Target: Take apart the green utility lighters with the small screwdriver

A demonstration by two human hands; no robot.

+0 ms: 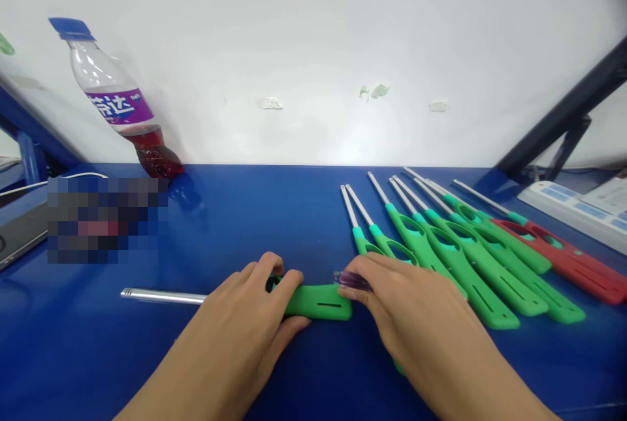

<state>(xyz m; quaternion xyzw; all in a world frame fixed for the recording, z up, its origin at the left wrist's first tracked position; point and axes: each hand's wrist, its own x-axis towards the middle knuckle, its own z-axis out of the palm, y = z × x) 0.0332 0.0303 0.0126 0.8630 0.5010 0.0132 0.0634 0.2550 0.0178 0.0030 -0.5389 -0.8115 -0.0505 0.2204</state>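
Note:
A green long-necked lighter (318, 302) lies sideways on the blue table, its silver tube (164, 296) pointing left. My left hand (255, 310) is wrapped round its middle, near the trigger opening. In my right hand (392, 297) is a small translucent purple piece (353, 280), pinched between thumb and fingers close to the upper right end of the green handle. Whether the piece touches the handle is hard to tell. Beneath and beyond my right hand, several green lighters (453, 254) lie in a row, partly hidden by it.
Red lighters (578, 264) lie at the right, beside a white power strip (578, 205). A bottle with red drink (122, 104) stands at the back left, near a blurred patch and a dark device (22, 228). A white wall rises behind the blue table (245, 212).

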